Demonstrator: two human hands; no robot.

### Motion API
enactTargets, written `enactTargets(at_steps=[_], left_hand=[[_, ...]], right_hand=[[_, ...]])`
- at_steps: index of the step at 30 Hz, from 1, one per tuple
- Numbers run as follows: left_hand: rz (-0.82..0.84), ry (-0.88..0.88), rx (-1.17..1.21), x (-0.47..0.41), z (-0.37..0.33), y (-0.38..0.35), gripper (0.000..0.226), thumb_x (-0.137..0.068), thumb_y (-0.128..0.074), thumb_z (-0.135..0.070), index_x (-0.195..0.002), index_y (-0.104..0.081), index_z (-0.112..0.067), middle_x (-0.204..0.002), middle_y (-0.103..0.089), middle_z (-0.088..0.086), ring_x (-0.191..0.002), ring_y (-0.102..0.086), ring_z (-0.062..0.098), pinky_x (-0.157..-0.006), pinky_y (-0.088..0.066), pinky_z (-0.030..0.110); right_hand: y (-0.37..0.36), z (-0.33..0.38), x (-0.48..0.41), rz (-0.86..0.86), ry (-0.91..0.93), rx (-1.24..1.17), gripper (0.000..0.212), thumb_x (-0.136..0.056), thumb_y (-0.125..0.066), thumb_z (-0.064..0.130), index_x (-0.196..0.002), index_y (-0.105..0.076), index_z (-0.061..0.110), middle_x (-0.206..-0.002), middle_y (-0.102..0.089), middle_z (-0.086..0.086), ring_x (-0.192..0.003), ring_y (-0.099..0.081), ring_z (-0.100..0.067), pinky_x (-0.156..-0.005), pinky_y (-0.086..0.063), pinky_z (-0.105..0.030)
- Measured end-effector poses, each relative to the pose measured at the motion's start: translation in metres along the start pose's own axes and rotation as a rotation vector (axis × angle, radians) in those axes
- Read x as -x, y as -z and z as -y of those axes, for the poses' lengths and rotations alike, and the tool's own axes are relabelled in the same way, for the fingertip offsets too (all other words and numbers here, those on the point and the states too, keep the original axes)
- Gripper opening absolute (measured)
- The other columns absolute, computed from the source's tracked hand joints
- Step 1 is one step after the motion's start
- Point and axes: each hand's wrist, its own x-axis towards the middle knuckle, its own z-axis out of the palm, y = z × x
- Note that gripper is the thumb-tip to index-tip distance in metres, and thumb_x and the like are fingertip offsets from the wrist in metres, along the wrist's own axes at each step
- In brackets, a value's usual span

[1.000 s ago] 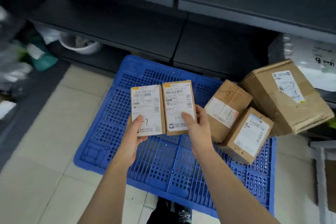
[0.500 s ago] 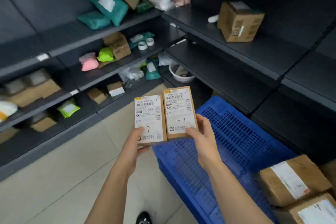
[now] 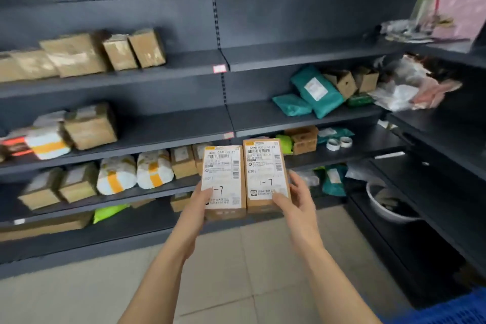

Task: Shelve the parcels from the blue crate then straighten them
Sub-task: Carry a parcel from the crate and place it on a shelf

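Dark grey shelving (image 3: pixel 163 137) is filling my view, running across the back wall and turning a corner along the right side, above a pale tiled floor (image 3: pixel 231 271). I am logging brown cartons, white wrapped bundles with orange tape (image 3: pixel 117 175) and teal mailer bags (image 3: pixel 315 91) sitting on several tiers. A corner of the blue crate (image 3: pixel 457 309) is showing at the lower right edge.

Both arms are reaching forward at mid-frame, each hand holding one small brown parcel upright, label facing me, the two parcels touching side by side in front of the lower shelves.

- Left parcel (image 3: pixel 224 181): the left hand (image 3: pixel 201 201) is gripping its lower left corner, thumb lying across the label. Handwritten "1-7" is reading clearly; a printed number line sits at the top, partly blurred; barcodes run along the top and right edge.
- Right parcel (image 3: pixel 265 173): the right hand (image 3: pixel 294 196) is clasping its lower right edge, thumb on the label. I am reading "K301" in print and "1-7" by hand; a yellow strip sits along the top, and the small print is too blurred to read.
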Motion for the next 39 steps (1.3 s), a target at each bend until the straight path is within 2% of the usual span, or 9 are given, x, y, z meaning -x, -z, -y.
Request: enactTargets(at_steps=[2,7,12,18,22,27,31,34,39], left_hand=[[-0.055,-0.019,0.007,-0.02,-0.012,0.03,0.028,-0.102,-0.032,-0.033,-0.118,-0.053,-0.044,-0.105,-0.072,-0.016,-0.104,-0.065,0.01,-0.099,-0.046,0.041],[-0.212,-0.085,0.033,-0.071,-0.038,0.082,0.028,-0.102,-0.033,-0.034,-0.118,-0.05,-0.05,-0.116,-0.067,-0.015,-0.107,-0.062,0.009,-0.099,-0.047,0.042],[-0.3,-0.188,0.012,-0.141,-0.071,0.12,0.029,-0.103,-0.033,-0.035,-0.108,-0.045,-0.062,-0.119,-0.062,-0.019,-0.111,-0.059,0.009,-0.094,-0.05,0.039],[-0.371,-0.229,-0.01,-0.231,-0.108,0.155,0.032,-0.1,-0.035,-0.041,-0.127,-0.045,-0.055,-0.116,-0.064,-0.025,-0.112,-0.059,0.006,-0.098,-0.047,0.044],[-0.425,-0.171,0.028,-0.274,-0.116,0.179,0.031,-0.101,-0.036,-0.038,-0.124,-0.049,-0.053,-0.111,-0.065,-0.021,-0.106,-0.061,0.008,-0.095,-0.049,0.044],[-0.444,-0.022,0.013,-0.313,-0.101,0.218,0.027,-0.102,-0.035,-0.04,-0.123,-0.048,-0.049,-0.111,-0.066,-0.012,-0.097,-0.064,0.012,-0.07,-0.052,0.035],[-0.42,0.062,0.001,-0.346,-0.076,0.257,0.028,-0.101,-0.04,-0.036,-0.125,-0.041,-0.051,-0.114,-0.065,-0.01,-0.1,-0.064,0.015,-0.084,-0.054,0.045],[-0.348,0.115,-0.006,-0.372,-0.058,0.292,0.043,-0.092,-0.058,-0.035,-0.125,-0.035,-0.053,-0.117,-0.062,-0.013,-0.105,-0.062,0.018,-0.093,-0.05,0.053],[-0.197,0.138,-0.119,-0.418,-0.03,0.349,0.091,-0.069,-0.086,-0.026,-0.136,-0.027,-0.044,-0.12,-0.055,-0.021,-0.116,-0.052,0.013,-0.096,-0.046,0.046]], right_hand=[[-0.037,0.004,-0.02,0.054,0.044,0.002,0.053,-0.088,-0.063,-0.002,-0.133,-0.053,0.025,-0.118,-0.065,0.009,-0.104,-0.061,0.001,-0.08,-0.051,-0.012],[-0.11,0.008,-0.077,0.132,0.052,0.05,0.056,-0.088,-0.067,0.007,-0.133,-0.054,0.036,-0.118,-0.065,0.022,-0.116,-0.057,-0.003,-0.104,-0.047,-0.038],[-0.174,0.016,-0.15,0.206,0.118,0.063,0.055,-0.091,-0.065,0.013,-0.136,-0.049,0.04,-0.122,-0.058,0.026,-0.125,-0.048,-0.004,-0.108,-0.042,-0.038],[-0.229,0.028,-0.257,0.302,0.193,0.116,0.053,-0.09,-0.066,0.017,-0.13,-0.051,0.048,-0.128,-0.059,0.02,-0.126,-0.049,-0.007,-0.107,-0.043,-0.047],[-0.264,0.024,-0.303,0.348,0.18,0.158,0.05,-0.089,-0.068,0.021,-0.116,-0.05,0.058,-0.128,-0.058,0.016,-0.122,-0.051,-0.009,-0.103,-0.046,-0.041],[-0.303,-0.012,-0.332,0.415,0.106,0.177,0.045,-0.089,-0.068,0.021,-0.11,-0.051,0.057,-0.124,-0.059,0.014,-0.117,-0.053,-0.007,-0.09,-0.048,-0.026],[-0.344,-0.054,-0.348,0.423,0.0,0.237,0.044,-0.091,-0.065,0.028,-0.117,-0.047,0.058,-0.124,-0.057,0.019,-0.118,-0.052,-0.008,-0.094,-0.048,-0.034],[-0.379,-0.079,-0.361,0.419,-0.065,0.277,0.047,-0.092,-0.064,0.028,-0.123,-0.046,0.058,-0.126,-0.059,0.02,-0.122,-0.051,-0.01,-0.103,-0.045,-0.045],[-0.436,-0.122,-0.379,0.423,-0.123,0.316,0.067,-0.079,-0.079,0.019,-0.135,-0.047,0.041,-0.121,-0.062,0.018,-0.119,-0.053,-0.006,-0.103,-0.045,-0.034]])
